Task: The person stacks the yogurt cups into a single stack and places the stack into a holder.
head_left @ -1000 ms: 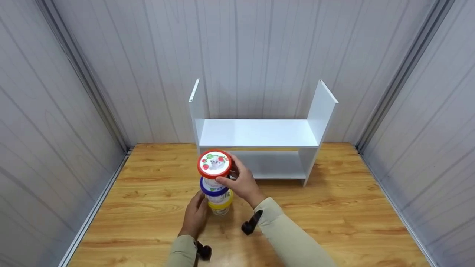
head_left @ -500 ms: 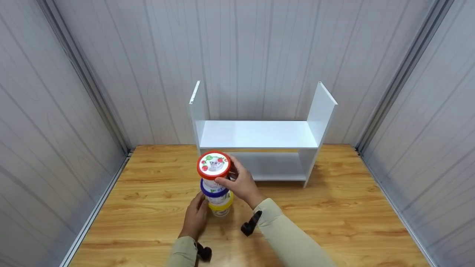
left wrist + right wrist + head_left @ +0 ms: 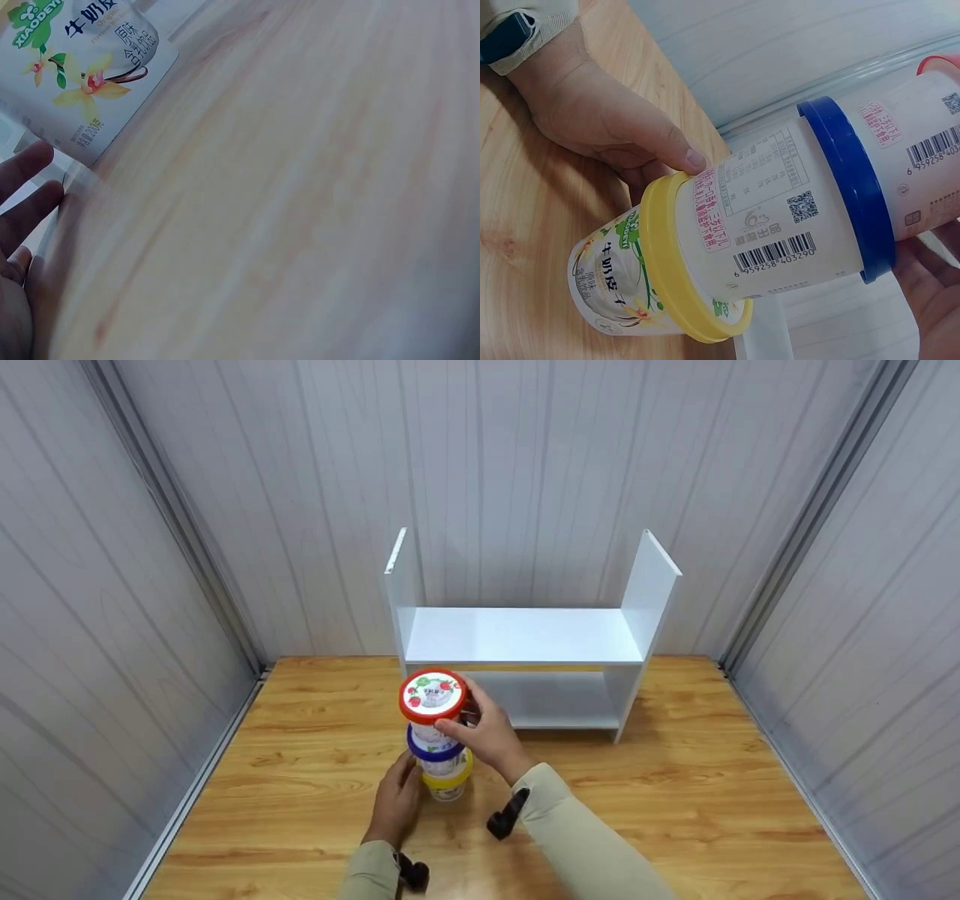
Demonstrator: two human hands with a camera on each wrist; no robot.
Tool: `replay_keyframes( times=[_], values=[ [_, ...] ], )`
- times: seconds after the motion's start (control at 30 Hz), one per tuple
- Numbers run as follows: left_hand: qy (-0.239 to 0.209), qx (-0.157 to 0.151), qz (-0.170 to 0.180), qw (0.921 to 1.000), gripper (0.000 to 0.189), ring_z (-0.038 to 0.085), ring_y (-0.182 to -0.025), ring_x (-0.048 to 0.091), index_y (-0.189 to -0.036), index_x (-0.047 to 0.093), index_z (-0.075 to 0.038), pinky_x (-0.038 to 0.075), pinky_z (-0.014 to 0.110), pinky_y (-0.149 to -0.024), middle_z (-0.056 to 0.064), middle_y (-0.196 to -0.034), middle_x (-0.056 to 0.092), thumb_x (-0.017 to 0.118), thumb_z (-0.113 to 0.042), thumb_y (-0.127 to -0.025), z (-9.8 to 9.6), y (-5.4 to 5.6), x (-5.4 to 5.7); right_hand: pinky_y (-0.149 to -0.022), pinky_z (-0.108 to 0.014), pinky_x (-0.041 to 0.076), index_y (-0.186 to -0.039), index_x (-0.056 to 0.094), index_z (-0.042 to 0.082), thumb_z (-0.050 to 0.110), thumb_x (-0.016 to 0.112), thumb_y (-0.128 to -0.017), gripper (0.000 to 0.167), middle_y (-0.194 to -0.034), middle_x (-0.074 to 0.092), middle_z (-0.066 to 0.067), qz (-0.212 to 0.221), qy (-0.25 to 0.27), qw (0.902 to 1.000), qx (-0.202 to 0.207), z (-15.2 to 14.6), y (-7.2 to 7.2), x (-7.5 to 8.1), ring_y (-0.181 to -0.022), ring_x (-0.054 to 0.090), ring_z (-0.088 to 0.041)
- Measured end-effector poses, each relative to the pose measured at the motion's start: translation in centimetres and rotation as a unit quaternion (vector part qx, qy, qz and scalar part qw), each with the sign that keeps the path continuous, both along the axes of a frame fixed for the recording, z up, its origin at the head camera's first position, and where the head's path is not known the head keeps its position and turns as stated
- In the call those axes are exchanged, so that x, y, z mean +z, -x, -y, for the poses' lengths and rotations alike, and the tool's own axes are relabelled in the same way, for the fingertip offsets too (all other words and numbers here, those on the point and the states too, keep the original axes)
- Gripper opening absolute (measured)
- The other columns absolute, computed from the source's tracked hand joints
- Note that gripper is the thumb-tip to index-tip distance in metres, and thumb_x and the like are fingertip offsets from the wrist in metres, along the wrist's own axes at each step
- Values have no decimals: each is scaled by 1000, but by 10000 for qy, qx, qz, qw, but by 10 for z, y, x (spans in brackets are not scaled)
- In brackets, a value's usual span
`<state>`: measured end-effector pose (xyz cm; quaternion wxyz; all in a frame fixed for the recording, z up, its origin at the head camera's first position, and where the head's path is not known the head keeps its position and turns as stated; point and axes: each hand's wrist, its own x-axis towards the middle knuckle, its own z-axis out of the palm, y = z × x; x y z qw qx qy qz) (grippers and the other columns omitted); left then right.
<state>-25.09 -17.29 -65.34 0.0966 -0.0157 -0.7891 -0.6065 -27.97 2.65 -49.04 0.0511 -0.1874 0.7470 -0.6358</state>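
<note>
Three paper cups with lids form a stack on the wooden table. At the bottom is the yellow-lidded cup (image 3: 448, 791), with the blue-lidded cup (image 3: 442, 766) on it and the red-lidded cup (image 3: 433, 696) on top. My right hand (image 3: 491, 735) grips the red-lidded cup from the right, thumb at the front. My left hand (image 3: 396, 801) is at the stack's left side. In the right wrist view its thumb (image 3: 694, 159) touches the lower wall of the blue-lidded cup. The left wrist view shows other fingers (image 3: 34, 214) fairly straight, beside the yellow-lidded cup (image 3: 90, 75).
A white two-level shelf (image 3: 525, 636) stands behind the stack, to the right, with upright side panels. Pale panelled walls (image 3: 525, 457) enclose the wooden table (image 3: 315, 727) at the back and both sides. A dark wrist device (image 3: 508, 814) sits by each sleeve.
The whole head view has shifted slightly, so the scene sits a little lower. Hands and stacked cups keep nearly the same positions relative to one another.
</note>
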Motion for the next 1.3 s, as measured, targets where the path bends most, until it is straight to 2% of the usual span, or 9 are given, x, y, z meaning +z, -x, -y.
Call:
replay_keyframes(
  times=[0.3, 0.53, 0.77, 0.87, 1.03, 1.17, 1.3],
  values=[
    [55, 35, 37, 10000, 42, 22, -142, 43, -149, 50, -32, 33, 51, -118, -4, -150, 51, 51, -30, -107, 1, 1, -1, -109, -40, 47, -159, 31, 22, 52, 81, -82, 97, -145, 53, 0, -86, 12, 10000, 21, 0, 0, 0, -131, 52, -19],
    [226, -10, -318, 9992, 41, 24, -139, 47, -148, 52, -27, 36, 50, -117, -1, -146, 56, 50, -28, -107, 1, 2, -1, -111, -45, 45, -159, 32, 21, 48, 81, -83, 94, -143, 54, -2, -222, -54, 9997, -1, 0, 0, 1, -131, 52, -21],
    [194, 18, -204, 9996, 40, 22, -140, 46, -148, 52, -30, 36, 50, -117, -3, -148, 54, 50, -31, -107, 0, 1, -1, -113, -49, 41, -159, 30, 19, 49, 80, -84, 95, -148, 51, -4, -148, -67, 9999, 28, 0, 0, 2, -136, 49, -24],
    [163, 17, -232, 9996, 40, 23, -140, 46, -148, 52, -30, 36, 50, -117, -2, -148, 54, 50, -31, -107, -1, 2, -1, -115, -48, 39, -161, 25, 21, 50, 82, -82, 102, -153, 46, -5, -136, -182, 9997, 49, -3, -1, 3, -140, 45, -24],
    [101, 12, -109, 9999, 41, 23, -142, 43, -148, 51, -32, 33, 51, -118, -4, -150, 52, 49, -32, -108, -2, 1, 0, -118, -48, 35, -163, 16, 31, 52, 84, -78, 111, -159, 40, -2, -170, -429, 9989, 32, -11, -2, 5, -145, 39, -26],
    [-29, -145, -114, 9998, 43, 22, -143, 41, -150, 47, -33, 32, 51, -119, -4, -152, 49, 48, -32, -108, -1, 0, 1, -119, -47, 33, -162, 15, 35, 51, 83, -79, 109, -159, 40, 3, -298, -449, 9985, 49, -21, -2, 6, -146, 37, -26],
    [-246, -444, -195, 9985, 52, 25, -142, 44, -155, 40, -28, 33, 51, -118, 1, -153, 48, 55, -31, -105, 0, -2, 0, -120, -46, 31, -162, 19, 30, 44, 81, -85, 100, -158, 42, 1, -553, -393, 9977, 28, -36, 0, 6, -146, 37, -23]
  ],
)
